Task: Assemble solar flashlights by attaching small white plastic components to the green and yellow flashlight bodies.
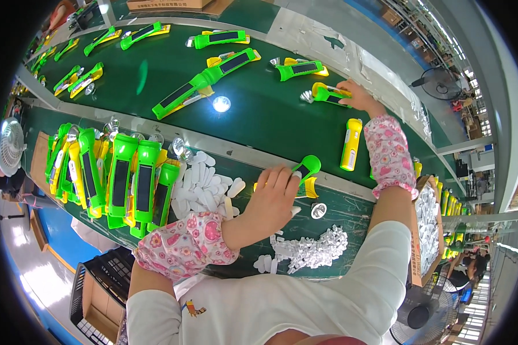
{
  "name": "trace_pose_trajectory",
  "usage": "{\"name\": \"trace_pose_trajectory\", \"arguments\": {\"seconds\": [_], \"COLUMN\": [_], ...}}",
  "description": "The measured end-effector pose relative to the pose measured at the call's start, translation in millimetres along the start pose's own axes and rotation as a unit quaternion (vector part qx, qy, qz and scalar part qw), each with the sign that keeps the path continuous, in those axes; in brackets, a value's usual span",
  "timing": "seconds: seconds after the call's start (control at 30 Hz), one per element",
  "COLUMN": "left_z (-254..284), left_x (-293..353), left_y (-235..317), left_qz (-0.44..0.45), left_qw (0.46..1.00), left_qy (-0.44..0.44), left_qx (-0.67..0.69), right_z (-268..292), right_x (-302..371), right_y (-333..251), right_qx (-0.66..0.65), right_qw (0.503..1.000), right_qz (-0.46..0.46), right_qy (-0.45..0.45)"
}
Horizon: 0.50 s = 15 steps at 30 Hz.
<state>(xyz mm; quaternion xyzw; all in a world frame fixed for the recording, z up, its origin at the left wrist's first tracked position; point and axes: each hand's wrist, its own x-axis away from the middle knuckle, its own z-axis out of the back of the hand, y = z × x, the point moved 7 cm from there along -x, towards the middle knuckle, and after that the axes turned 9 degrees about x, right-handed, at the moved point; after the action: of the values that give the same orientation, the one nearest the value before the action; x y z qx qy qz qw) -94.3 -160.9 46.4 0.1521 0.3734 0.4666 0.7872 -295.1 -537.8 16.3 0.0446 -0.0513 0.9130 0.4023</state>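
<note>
My left hand [272, 198] rests on the near work ledge, fingers closed on a green and yellow torch part [308, 172] with a round green head. My right hand [355, 96] reaches out over the green conveyor belt [259, 115] and grips a green and yellow torch [327, 94] lying there. A yellow torch body [351, 144] lies on the belt below that hand. A silver reflector cup [318, 210] sits just right of my left hand. Both forearms wear pink flowered sleeve covers.
A row of green and yellow torches [121, 181] stands at the left of the ledge beside white oval lenses [204, 181]. Small white parts [311, 247] lie heaped near me. More torches [207, 80] ride the belt. A box of white parts [429, 227] sits right; fans stand at both sides.
</note>
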Motion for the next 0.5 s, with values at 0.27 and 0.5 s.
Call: {"name": "trace_pose_trajectory", "arguments": {"seconds": [0.27, 0.5], "left_z": [1.7, -16.1], "left_x": [22.6, 12.1], "left_y": [-12.2, -48.0], "left_qz": [0.226, 0.261], "left_qw": [0.846, 0.729], "left_qy": [-0.056, 0.066], "left_qx": [0.48, 0.63], "right_z": [25.1, 31.0], "right_x": [78.1, 167.7], "right_y": [-107.8, -309.6], "right_qx": [-0.248, -0.321], "right_qw": [0.958, 0.917], "right_qz": [-0.081, -0.064], "right_qy": [0.12, 0.228]}}
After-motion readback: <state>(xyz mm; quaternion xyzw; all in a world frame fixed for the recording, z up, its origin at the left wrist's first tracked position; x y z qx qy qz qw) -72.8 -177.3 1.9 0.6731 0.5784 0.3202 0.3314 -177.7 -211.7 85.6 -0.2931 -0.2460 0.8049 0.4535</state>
